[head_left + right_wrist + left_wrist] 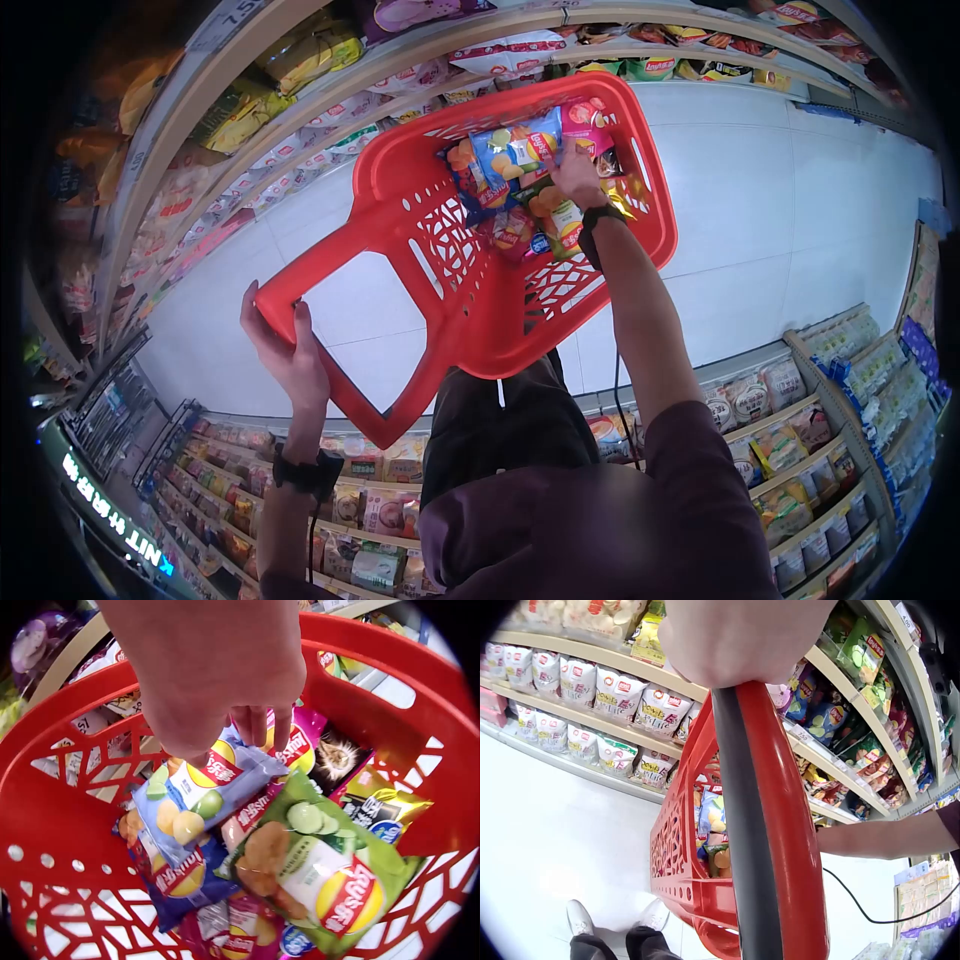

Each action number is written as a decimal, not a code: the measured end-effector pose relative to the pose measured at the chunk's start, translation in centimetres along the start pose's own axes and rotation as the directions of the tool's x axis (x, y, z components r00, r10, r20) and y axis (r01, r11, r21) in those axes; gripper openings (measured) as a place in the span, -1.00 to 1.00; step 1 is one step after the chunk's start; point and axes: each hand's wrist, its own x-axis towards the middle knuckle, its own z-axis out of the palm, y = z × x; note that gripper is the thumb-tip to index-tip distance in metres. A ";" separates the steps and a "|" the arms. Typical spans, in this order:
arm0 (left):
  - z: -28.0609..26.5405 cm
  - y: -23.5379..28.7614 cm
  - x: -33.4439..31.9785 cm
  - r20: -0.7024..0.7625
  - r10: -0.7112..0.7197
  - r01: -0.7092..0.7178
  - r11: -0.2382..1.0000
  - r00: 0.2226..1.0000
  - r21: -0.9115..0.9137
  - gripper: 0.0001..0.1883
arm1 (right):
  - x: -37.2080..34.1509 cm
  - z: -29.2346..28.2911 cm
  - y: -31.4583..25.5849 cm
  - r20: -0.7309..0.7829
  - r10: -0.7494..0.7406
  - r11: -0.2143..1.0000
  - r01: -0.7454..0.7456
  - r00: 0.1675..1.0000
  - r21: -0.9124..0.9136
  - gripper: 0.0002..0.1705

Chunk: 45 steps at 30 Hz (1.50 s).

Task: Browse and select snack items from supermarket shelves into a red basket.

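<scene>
A red plastic shopping basket stands tilted in front of the person, with several chip bags inside. At its handle, my left hand grips the red bar. Inside the far end, my right hand pinches the upper edge of a light blue bag of chips, thumb on its front and fingertips over the edge by a pink chip bag. Below lie a green chip bag, a dark blue chip bag and a magenta chip bag. A yellow snack packet is at the right.
Shelves of white snack bags and colourful chip bags line the far side. More shelves with packets stand behind the person. Pale floor tiles run between them. Dark cables hang from the wrists.
</scene>
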 end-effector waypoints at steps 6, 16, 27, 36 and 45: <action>0.0 0.4 0.0 0.041 -0.029 0.028 0.999 0.999 0.016 -0.44 | 2.3 3.4 0.9 0.119 0.225 0.909 -0.252 0.967 0.331 0.05; 0.3 0.9 -0.1 0.049 -0.031 0.031 0.999 0.998 -0.011 -0.43 | -1.1 6.7 1.2 0.410 0.180 0.660 -0.419 0.894 0.624 -0.39; 0.2 0.9 0.1 0.041 -0.019 0.020 0.999 0.999 -0.029 -0.45 | -8.9 6.7 1.2 0.291 0.359 0.633 -0.461 0.887 0.623 -0.37; 0.5 2.8 0.5 0.002 0.100 -0.098 0.975 0.995 0.199 -0.43 | -15.2 -0.9 5.8 0.275 0.387 0.708 -0.475 0.880 0.523 -0.47; 0.4 1.9 0.7 -0.001 0.132 -0.131 0.986 0.991 0.106 -0.40 | -19.5 -5.8 7.9 0.081 0.526 0.679 -0.475 0.847 0.559 -0.11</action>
